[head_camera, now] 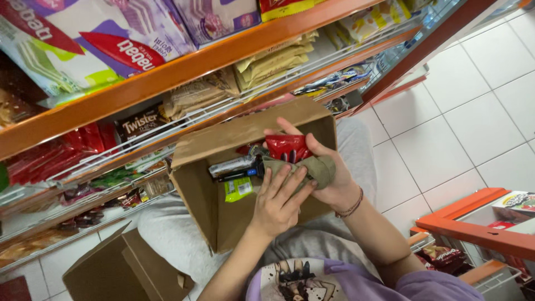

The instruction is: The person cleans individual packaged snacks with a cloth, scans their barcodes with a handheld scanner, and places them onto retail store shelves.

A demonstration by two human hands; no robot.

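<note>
Olive packet [312,167] sits over the open box [234,139], pinched between both hands, with a red packet [287,147] just behind it and touching. Left hand [278,200] comes from below, fingers laid flat along the olive packet's front, thumb hidden so full clamp can't be confirmed but it looks gripped. Right hand [326,175] wraps the far end of the olive packet and also holds the red packet, thumb over the top edge of the red one. Hands close together, nearly touching, both closed on the packets.

Handling guess: both are thin foil or film snack packs, light, soft, crinkly, a bit slippery; contents probably crushable so a firm squeeze in the middle is a bad idea. Best hold is at the crimped ends or along the edges, as the right hand does.

The box rests on the person's lap, grey trousers [178,234], flaps up. Inside near the left wall: a silver bar [231,165], a dark bar just under it, a green packet [238,189] below those.

Further out: orange shelf [167,78] with wire racks, beige packs [273,61], red packs [83,139] at left, purple-and-white bags [139,28] on top. Second box [122,270] on the white tile floor [462,111] lower left. Another orange rack [473,231] at right with more snacks
</note>
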